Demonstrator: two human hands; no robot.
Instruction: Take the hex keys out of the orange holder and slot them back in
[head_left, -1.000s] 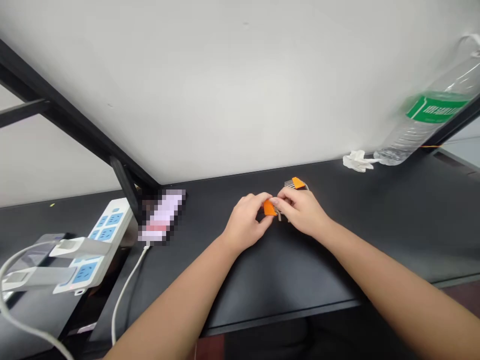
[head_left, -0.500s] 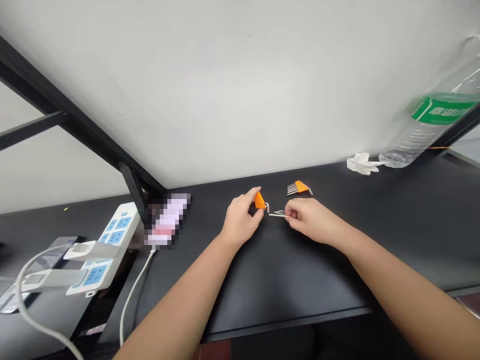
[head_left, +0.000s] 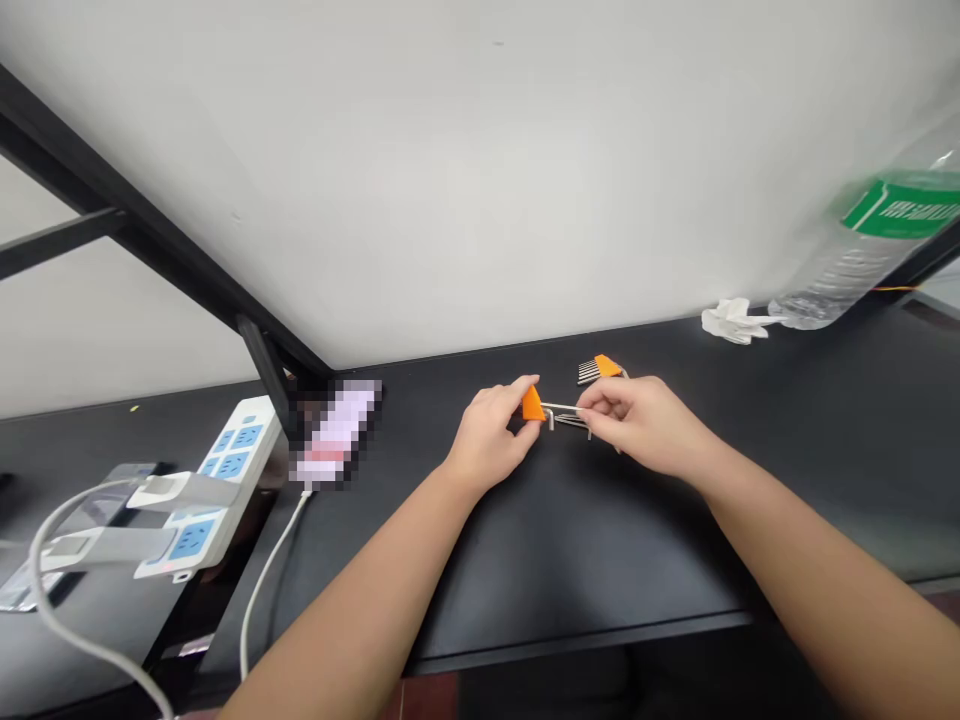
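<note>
My left hand (head_left: 496, 435) pinches an orange hex key holder (head_left: 532, 404) between thumb and fingers. A short bent hex key end (head_left: 551, 418) shows below the holder's right side. My right hand (head_left: 637, 418) is closed on a thin silver hex key (head_left: 561, 407), whose far end meets the holder's right side; whether it sits inside a hole I cannot tell. Several loose hex keys (head_left: 574, 421) lie on the black table under my right fingers. Just behind that hand rests a second orange holder (head_left: 607, 366) with a row of hex keys in it.
A white power strip (head_left: 240, 440) with plugs and a blurred-out phone (head_left: 341, 430) on a white cable (head_left: 262, 585) are at left. Crumpled tissue (head_left: 735, 321) and a large plastic bottle (head_left: 832, 270) stand by the wall at right. A black metal frame (head_left: 165, 255) slants along the left.
My right hand has lifted one hex key from the loose ones and brought its end to the orange holder. My left hand still grips the holder.
</note>
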